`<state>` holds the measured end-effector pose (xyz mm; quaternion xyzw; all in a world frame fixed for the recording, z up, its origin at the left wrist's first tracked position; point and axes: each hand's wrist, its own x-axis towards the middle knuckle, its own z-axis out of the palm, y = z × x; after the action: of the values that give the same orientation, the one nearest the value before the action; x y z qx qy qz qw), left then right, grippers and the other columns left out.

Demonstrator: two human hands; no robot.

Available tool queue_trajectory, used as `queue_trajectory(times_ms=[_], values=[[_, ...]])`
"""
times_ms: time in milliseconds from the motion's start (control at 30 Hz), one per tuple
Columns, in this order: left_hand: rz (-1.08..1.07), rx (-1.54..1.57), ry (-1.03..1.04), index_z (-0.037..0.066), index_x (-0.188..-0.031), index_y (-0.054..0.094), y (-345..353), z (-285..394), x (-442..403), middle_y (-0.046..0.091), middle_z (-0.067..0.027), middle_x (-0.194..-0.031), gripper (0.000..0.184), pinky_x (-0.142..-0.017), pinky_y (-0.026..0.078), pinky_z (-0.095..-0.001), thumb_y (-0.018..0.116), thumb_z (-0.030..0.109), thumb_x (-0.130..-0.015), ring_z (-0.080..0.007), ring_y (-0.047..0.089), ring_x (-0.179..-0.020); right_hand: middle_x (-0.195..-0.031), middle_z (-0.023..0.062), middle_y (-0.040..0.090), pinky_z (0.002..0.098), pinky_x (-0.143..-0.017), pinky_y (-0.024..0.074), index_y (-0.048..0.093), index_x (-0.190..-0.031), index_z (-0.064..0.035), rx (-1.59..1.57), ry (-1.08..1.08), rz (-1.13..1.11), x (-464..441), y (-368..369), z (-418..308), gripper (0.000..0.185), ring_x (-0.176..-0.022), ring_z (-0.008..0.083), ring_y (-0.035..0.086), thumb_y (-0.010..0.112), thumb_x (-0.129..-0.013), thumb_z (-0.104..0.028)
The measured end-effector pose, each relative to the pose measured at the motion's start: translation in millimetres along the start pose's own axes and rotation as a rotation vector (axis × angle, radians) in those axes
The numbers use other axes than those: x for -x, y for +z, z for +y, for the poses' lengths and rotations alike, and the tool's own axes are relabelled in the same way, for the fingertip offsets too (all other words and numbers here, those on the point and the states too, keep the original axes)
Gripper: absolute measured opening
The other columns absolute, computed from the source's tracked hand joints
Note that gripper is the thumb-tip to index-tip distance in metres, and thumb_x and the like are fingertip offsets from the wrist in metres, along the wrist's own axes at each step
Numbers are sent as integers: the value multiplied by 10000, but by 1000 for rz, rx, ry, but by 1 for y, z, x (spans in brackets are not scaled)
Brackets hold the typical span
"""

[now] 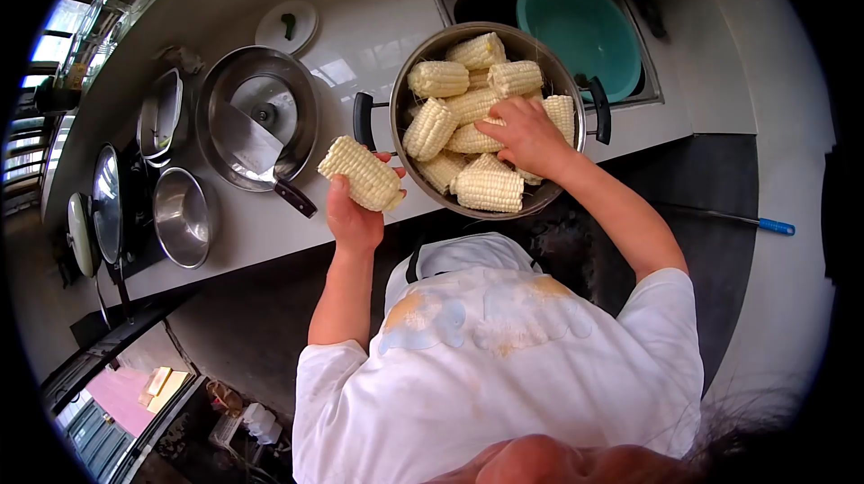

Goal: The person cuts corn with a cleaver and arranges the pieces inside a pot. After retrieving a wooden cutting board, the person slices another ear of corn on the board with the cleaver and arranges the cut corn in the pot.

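A large steel pot (pixel 403 61) with black handles stands on the counter, filled with several short pieces of pale corn (pixel 438 79). My left hand (pixel 356 214) holds a piece of corn (pixel 362 173) up beside the pot's left side, thumb and fingers wrapped round it. Inside the pot rests my right hand (pixel 531 135), its fingers spread over the corn near the middle. Its palm faces down, and a piece lies partly under the fingers. No piece is visibly lifted by it.
Left of the pot are a steel basin (pixel 306 93) with a cleaver (pixel 243 144) across it, a small steel bowl (pixel 183 219) and a white lid (pixel 306 21). A green basin (pixel 576 30) sits in the sink behind right. A blue-tipped rod (pixel 776 227) is at right.
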<state>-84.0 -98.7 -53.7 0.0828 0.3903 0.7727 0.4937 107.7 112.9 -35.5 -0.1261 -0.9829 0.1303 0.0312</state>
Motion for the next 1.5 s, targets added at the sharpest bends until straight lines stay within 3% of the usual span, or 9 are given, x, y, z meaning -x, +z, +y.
queue_trajectory(times_ms=[367,533,633,867,1033,1167,1300,1400,1500], values=[[-2,-30,-1,63,-1210,438,2,0,0,550,-140,-1087,597,-664,521,-403,466,531,-840,-305,601,-915,-1016,59,567,352,-886,407,595,-1095,-85,-159,18,119,10,16,11,516,-1007,264,489,730,-597,-105],[38,-58,-20,67,-1206,443,1,3,1,549,-143,-1090,580,-671,521,-405,469,517,-843,-308,600,-923,-1062,93,562,378,-894,403,542,-1169,-79,-362,159,157,24,-9,-7,547,-1045,305,490,721,-688,-266],[39,-93,-22,68,-1204,448,2,4,4,553,-150,-1090,580,-687,521,-408,493,510,-830,-308,600,-930,-1066,122,575,381,-889,406,518,-1201,-82,-459,172,-76,53,-14,-25,591,-1011,315,525,712,-705,-339],[-85,-205,-7,24,-1205,449,22,10,-6,580,-155,-1058,650,-785,505,-372,634,447,-747,-271,602,-949,-938,156,630,376,-803,466,590,-1101,-66,-442,256,-72,51,-30,-26,556,-856,311,606,720,-627,-326],[-582,-1182,152,-30,-1131,537,77,18,-43,611,-159,-1033,638,-828,476,-318,744,325,-643,-234,610,-920,-1084,142,616,341,-883,456,584,-1128,-62,-433,454,177,80,-70,10,538,-988,279,598,732,-648,-253],[-693,-1377,400,-42,-1129,539,91,-14,-73,611,-190,-1017,654,-819,484,-323,742,341,-639,-247,611,-936,-1092,122,617,338,-878,455,579,-1131,-51,-355,507,304,87,-87,20,522,-1000,259,598,733,-662,-219],[-428,-629,-165,-7,-1229,488,88,-7,-78,581,-150,-1126,673,-873,478,-360,672,372,-704,-241,589,-1005,-1081,123,621,329,-868,460,582,-1128,-43,-451,489,335,95,-84,16,520,-990,244,604,739,-662,-213],[-374,-114,-244,23,-1268,445,84,-13,-70,547,-129,-1192,783,-977,409,-446,545,605,-754,-280,508,-1136,-1054,125,628,306,-846,468,589,-1123,-39,-616,403,395,79,-70,4,522,-957,213,611,756,-663,-223],[-368,298,-301,54,-1245,468,69,-30,-49,561,-93,-1169,787,-985,400,-457,549,648,-736,-270,496,-1153,-1085,121,614,299,-836,470,546,-1185,-28,-753,443,406,41,-56,-24,582,-960,192,595,755,-705,-282]])
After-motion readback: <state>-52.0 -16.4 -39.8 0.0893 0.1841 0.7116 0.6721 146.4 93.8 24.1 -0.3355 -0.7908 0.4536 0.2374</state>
